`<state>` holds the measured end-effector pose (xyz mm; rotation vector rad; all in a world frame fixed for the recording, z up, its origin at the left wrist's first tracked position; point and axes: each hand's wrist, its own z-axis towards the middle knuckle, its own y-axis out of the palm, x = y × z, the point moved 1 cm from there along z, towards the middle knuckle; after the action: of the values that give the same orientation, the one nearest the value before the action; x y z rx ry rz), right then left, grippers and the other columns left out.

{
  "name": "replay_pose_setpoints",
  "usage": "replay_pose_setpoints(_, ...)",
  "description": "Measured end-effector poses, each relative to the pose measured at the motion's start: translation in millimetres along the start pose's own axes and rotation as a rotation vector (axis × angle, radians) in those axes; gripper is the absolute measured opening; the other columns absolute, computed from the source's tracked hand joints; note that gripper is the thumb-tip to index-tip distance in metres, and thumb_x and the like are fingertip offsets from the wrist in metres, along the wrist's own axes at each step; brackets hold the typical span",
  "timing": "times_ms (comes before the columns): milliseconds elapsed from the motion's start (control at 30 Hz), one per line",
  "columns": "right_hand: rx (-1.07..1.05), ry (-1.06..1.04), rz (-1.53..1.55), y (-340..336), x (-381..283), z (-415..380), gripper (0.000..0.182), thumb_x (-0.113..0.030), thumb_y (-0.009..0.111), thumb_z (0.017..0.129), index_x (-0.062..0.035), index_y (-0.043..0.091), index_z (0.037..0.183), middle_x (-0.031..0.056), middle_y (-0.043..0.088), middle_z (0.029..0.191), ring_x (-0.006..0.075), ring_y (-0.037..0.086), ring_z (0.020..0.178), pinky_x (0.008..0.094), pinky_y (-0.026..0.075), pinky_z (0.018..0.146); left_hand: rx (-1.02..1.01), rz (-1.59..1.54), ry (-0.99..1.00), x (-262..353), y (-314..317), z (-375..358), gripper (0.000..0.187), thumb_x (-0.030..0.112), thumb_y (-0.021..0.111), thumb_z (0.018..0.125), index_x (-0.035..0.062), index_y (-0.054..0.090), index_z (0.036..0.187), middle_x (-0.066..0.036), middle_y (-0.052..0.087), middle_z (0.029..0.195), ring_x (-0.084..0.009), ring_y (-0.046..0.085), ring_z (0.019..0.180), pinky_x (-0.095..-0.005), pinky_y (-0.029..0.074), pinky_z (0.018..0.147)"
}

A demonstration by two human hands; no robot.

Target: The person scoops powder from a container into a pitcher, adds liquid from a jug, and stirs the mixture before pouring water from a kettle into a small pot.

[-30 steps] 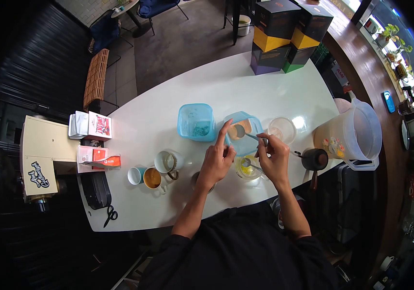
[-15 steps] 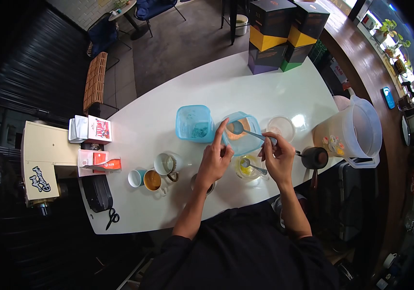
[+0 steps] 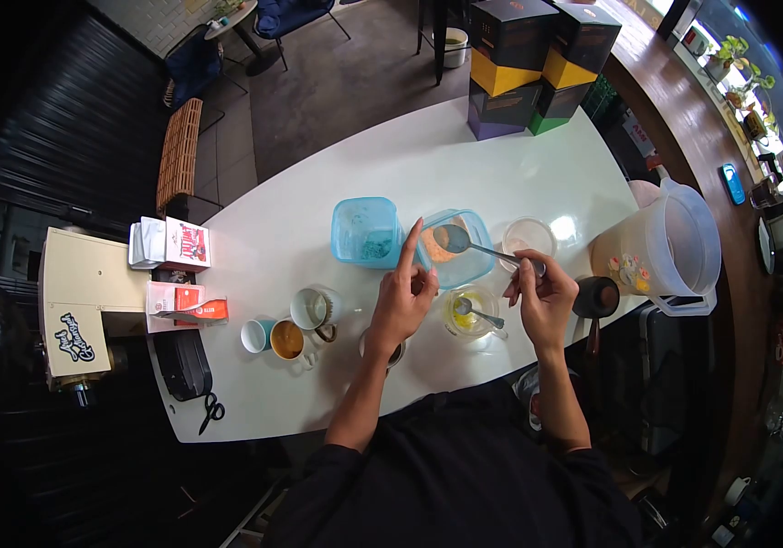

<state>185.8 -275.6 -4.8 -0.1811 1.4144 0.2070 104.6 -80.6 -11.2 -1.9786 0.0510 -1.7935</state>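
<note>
My right hand [image 3: 549, 297] pinches the handle of a metal spoon [image 3: 483, 248]; the spoon's bowl hangs over a light blue square container [image 3: 476, 272]. Orange-brown powder [image 3: 437, 248] shows inside that container. My left hand [image 3: 401, 306] is at the container's left side, index finger stretched upward along it and thumb apart near the front corner. To the left stands another blue container [image 3: 341, 239] with blue-green residue inside. Closer to me, a clear cup [image 3: 454, 321] holds something yellow and a second spoon [image 3: 483, 314]. A dark-rimmed cup [image 3: 396, 354] is partly hidden by my left wrist.
Several cups, one a mug of brown liquid [image 3: 288, 341], stand to the left. Beyond the blue container lies a clear round lid [image 3: 529, 239]. A large plastic pitcher [image 3: 656, 251] and a dark-handled pot [image 3: 596, 298] occupy the right. Scissors [image 3: 212, 413] lie front left; boxes [image 3: 538, 68] are stacked behind.
My right hand has moved right and slightly toward me, drawing the spoon handle with it. My left index finger has shifted slightly left, away from the spoon's bowl.
</note>
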Motion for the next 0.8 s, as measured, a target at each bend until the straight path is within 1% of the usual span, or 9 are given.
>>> replay_pose_setpoints(33, 0.006, 0.000, -0.001, -2, -1, 0, 0.016, -0.002, 0.057, 0.100, 0.0071, 0.067, 0.107, 0.0064, 0.064, 0.071, 0.0108, 0.067, 0.059, 0.0224, 0.049, 0.049, 0.018, -0.017, 0.036, -1, 0, 0, 0.072, 0.013, 0.055, 0.098, 0.0151, 0.020, 0.161, -0.009, 0.060, 0.065, -0.0125, 0.055, 0.059, -0.0310, 0.048, 0.067)
replay_pose_setpoints(133, 0.018, -0.012, 0.015, -6, -4, -1, 0.017, -0.003, 0.056, 0.101, 0.0075, 0.067, 0.108, 0.0063, 0.063, 0.071, 0.0109, 0.065, 0.059, 0.0229, 0.049, 0.049, 0.009, 0.000, 0.014, -1, -1, 1, 0.072, 0.012, 0.056, 0.098, 0.0130, 0.020, 0.161, -0.009, 0.061, 0.065, -0.0128, 0.056, 0.060, -0.0304, 0.048, 0.069)
replay_pose_setpoints(267, 0.030, -0.019, 0.054, -10, -7, -1, 0.018, -0.004, 0.056, 0.102, 0.0084, 0.066, 0.108, 0.0070, 0.062, 0.071, 0.0113, 0.064, 0.059, 0.0233, 0.049, 0.050, 0.022, -0.005, 0.032, -3, 0, 2, 0.071, 0.011, 0.055, 0.098, 0.0108, 0.021, 0.160, -0.009, 0.061, 0.067, -0.0132, 0.056, 0.061, -0.0304, 0.049, 0.070)
replay_pose_setpoints(333, 0.032, -0.022, 0.068, -11, -7, -2, 0.018, -0.004, 0.055, 0.102, 0.0086, 0.066, 0.108, 0.0072, 0.062, 0.071, 0.0114, 0.064, 0.059, 0.0234, 0.048, 0.050, 0.048, 0.054, 0.073, -5, 1, 2, 0.070, 0.010, 0.055, 0.098, 0.0091, 0.022, 0.160, -0.009, 0.061, 0.067, -0.0132, 0.057, 0.062, -0.0303, 0.049, 0.071)
replay_pose_setpoints(467, 0.037, -0.024, 0.093, -14, -8, -2, 0.019, -0.005, 0.055, 0.102, 0.0089, 0.066, 0.109, 0.0074, 0.062, 0.071, 0.0117, 0.064, 0.059, 0.0236, 0.048, 0.050, 0.062, 0.062, 0.046, -4, -1, 2, 0.069, 0.010, 0.055, 0.098, 0.0086, 0.024, 0.160, -0.008, 0.059, 0.066, -0.0126, 0.056, 0.061, -0.0298, 0.049, 0.071)
replay_pose_setpoints(567, 0.037, -0.024, 0.097, -16, -8, -3, 0.019, -0.005, 0.055, 0.102, 0.0090, 0.065, 0.109, 0.0072, 0.062, 0.070, 0.0117, 0.064, 0.059, 0.0235, 0.048, 0.050, 0.072, 0.056, 0.033, -3, -3, 2, 0.067, 0.010, 0.054, 0.098, 0.0086, 0.027, 0.159, -0.008, 0.057, 0.065, -0.0117, 0.052, 0.060, -0.0292, 0.047, 0.070)
replay_pose_setpoints(633, 0.035, -0.030, 0.097, -17, -7, -3, 0.019, -0.005, 0.055, 0.102, 0.0092, 0.065, 0.108, 0.0070, 0.062, 0.069, 0.0118, 0.064, 0.059, 0.0234, 0.048, 0.050, 0.080, 0.096, 0.047, -3, -4, 1, 0.066, 0.010, 0.054, 0.098, 0.0085, 0.028, 0.159, -0.008, 0.055, 0.063, -0.0114, 0.047, 0.058, -0.0289, 0.046, 0.068)
replay_pose_setpoints(800, 0.026, -0.047, 0.083, -16, -8, -4, 0.019, -0.005, 0.055, 0.102, 0.0098, 0.065, 0.108, 0.0068, 0.061, 0.067, 0.0120, 0.064, 0.059, 0.0231, 0.048, 0.050, 0.102, 0.080, 0.046, 1, -4, -1, 0.065, 0.012, 0.054, 0.099, 0.0087, 0.027, 0.159, -0.008, 0.053, 0.062, -0.0113, 0.044, 0.058, -0.0292, 0.044, 0.066)
